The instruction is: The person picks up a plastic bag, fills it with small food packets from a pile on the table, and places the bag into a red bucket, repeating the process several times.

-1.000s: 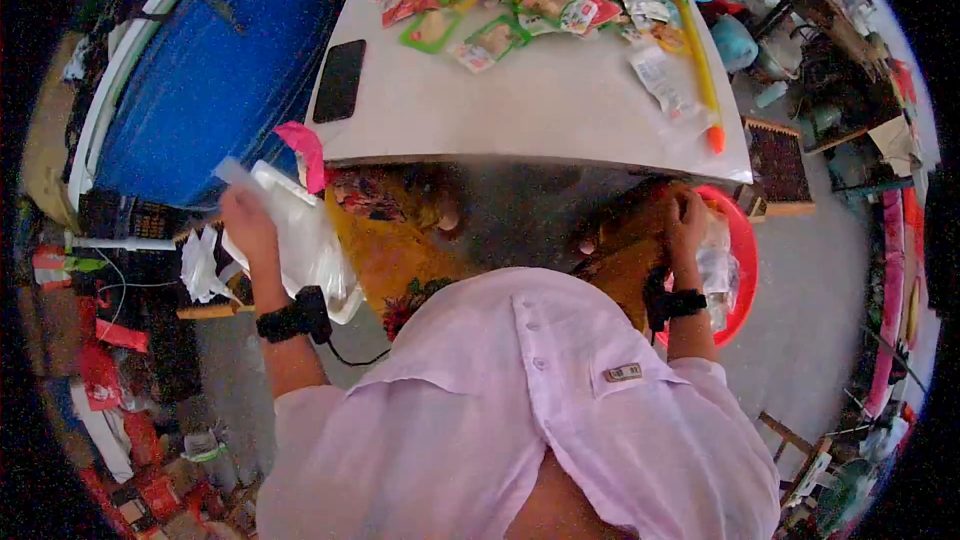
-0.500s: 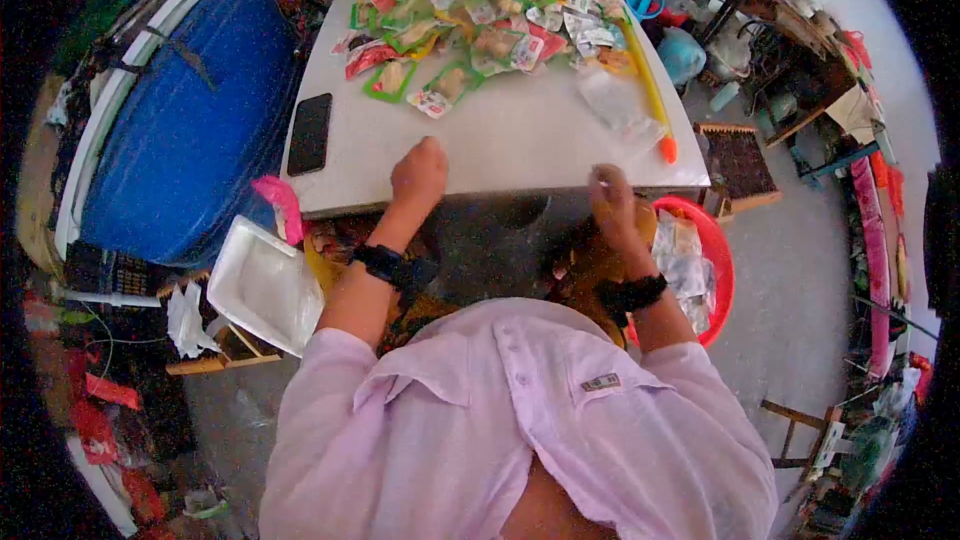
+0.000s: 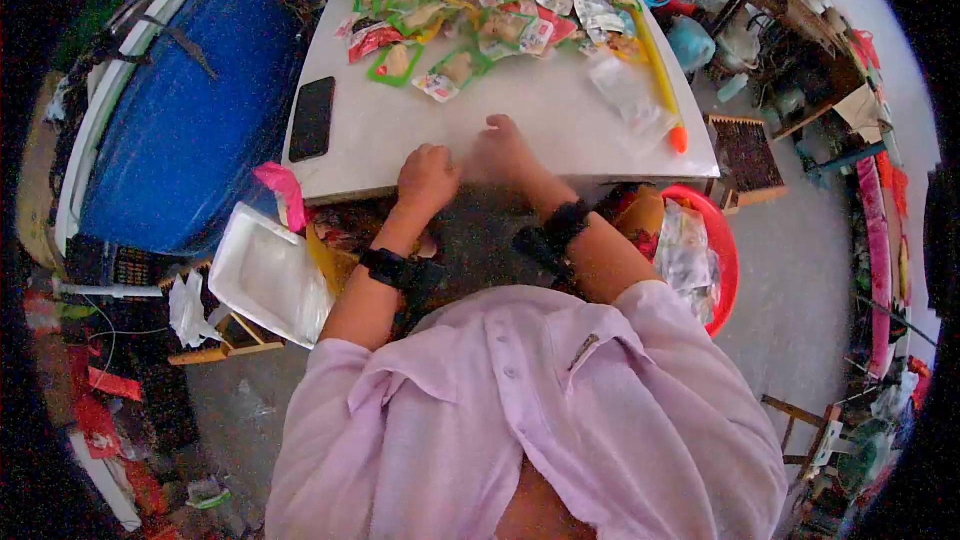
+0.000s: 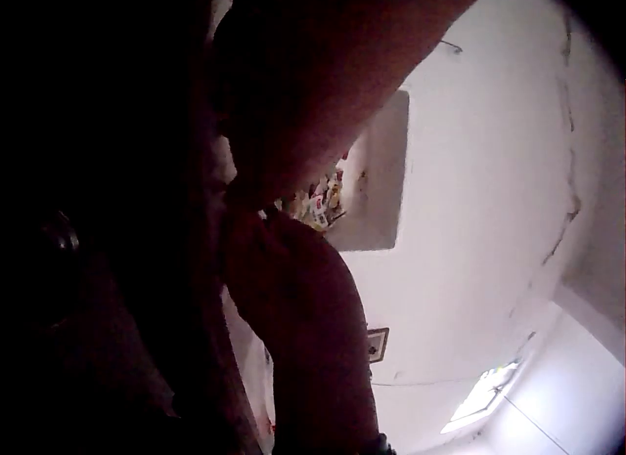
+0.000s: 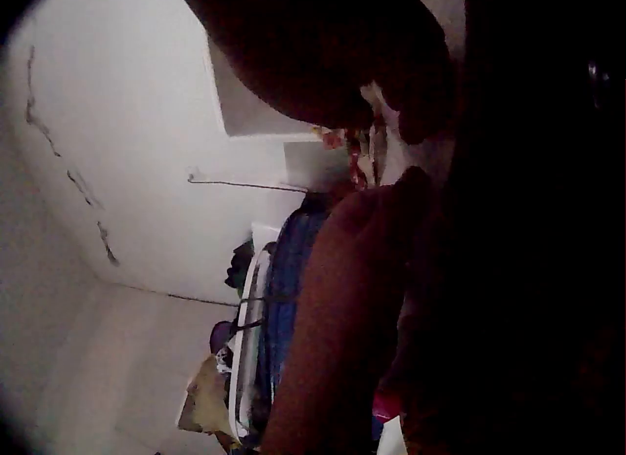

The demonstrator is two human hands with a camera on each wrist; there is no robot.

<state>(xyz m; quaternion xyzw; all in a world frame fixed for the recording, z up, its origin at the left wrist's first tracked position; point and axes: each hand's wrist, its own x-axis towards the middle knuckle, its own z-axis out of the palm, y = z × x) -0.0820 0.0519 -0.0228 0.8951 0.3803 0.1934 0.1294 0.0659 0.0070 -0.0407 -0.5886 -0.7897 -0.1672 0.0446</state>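
My left hand is held over the front edge of the white table, its fingers curled in. Nothing shows in its grasp from above. Just to its right is my right hand, blurred, with fingertips toward the left hand; I cannot tell whether it holds anything. Both hands are dark shapes close together in the wrist views. Farther back lies a heap of small food packets with green, red and clear wrapping. Clear plastic bags lie at the table's right side.
A black phone lies at the table's left edge, a yellow stick with an orange tip along its right. Left of the table are a white foam tray and a big blue tub. A red basin with packets stands at right.
My left hand has come from beside the foam tray, where a translucent sheet showed at its fingers, to the table edge. My right hand has moved from the basin side leftward toward it.
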